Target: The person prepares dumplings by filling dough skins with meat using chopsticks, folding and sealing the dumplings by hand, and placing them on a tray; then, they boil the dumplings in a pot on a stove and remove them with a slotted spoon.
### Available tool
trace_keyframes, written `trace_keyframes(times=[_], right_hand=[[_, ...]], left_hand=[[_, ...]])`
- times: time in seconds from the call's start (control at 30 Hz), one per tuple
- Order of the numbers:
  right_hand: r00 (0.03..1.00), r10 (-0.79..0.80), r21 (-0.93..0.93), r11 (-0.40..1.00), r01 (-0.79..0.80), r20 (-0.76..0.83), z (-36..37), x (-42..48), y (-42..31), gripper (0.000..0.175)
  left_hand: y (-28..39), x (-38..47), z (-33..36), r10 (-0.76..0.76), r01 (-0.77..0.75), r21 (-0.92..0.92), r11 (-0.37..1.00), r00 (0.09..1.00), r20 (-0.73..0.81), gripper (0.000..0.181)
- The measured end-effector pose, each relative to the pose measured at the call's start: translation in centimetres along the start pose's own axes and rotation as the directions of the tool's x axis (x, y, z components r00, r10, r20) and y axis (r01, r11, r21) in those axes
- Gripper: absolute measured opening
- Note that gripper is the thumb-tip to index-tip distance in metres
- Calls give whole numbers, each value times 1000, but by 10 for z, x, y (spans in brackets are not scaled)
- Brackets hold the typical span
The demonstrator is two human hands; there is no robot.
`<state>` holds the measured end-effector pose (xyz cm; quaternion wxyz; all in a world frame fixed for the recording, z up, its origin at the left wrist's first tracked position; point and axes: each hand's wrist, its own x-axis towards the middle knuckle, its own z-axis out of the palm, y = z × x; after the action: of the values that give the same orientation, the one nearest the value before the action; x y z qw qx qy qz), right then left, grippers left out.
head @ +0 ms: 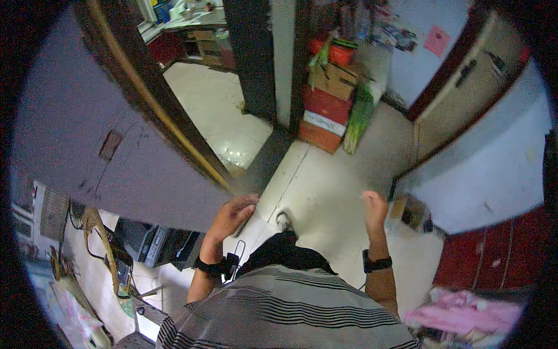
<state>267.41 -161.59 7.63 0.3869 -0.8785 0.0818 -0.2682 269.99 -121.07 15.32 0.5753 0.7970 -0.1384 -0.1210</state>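
Observation:
My left hand (235, 213) hangs empty above the floor beside a doorway edge, its thumb apart from its loosely bent fingers. On the other side, my right hand (375, 211) is raised in the air with blurred, loosely curled fingers and holds nothing. A dark band circles each wrist. Ahead of me stand stacked cardboard boxes (322, 104), the lower ones red and orange. Long green stalks that look like leeks or scallions (359, 118) lean against their right side. A red plastic container (342, 53) sits on top.
An open doorway at left shows a tiled floor (209, 104) and a counter (196, 19). At right are a door (466, 83) and red cabinets (488, 253). Pink cloth (466, 312) lies lower right. A chair-like frame (102, 248) stands lower left.

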Motion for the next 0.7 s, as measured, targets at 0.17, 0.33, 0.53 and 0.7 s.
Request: trace_keyframes(times=[0.17, 0.33, 0.53, 0.7], right_hand=[[961, -235, 111, 969, 219, 149, 153, 146, -50, 6], [888, -307, 91, 952, 293, 344, 244, 268, -68, 5], [852, -194, 340, 940, 20, 487, 362, 418, -91, 6], [805, -407, 404, 885, 230, 433, 525, 529, -105, 10]], left_hand=[[-14, 139, -23, 10, -18, -77, 997, 995, -101, 27], [-17, 275, -67, 111, -67, 202, 977, 971, -214, 31], [-62, 382, -130, -59, 104, 123, 987, 945, -322, 32], [-131, 463, -198, -278, 286, -65, 956, 816, -506, 31]])
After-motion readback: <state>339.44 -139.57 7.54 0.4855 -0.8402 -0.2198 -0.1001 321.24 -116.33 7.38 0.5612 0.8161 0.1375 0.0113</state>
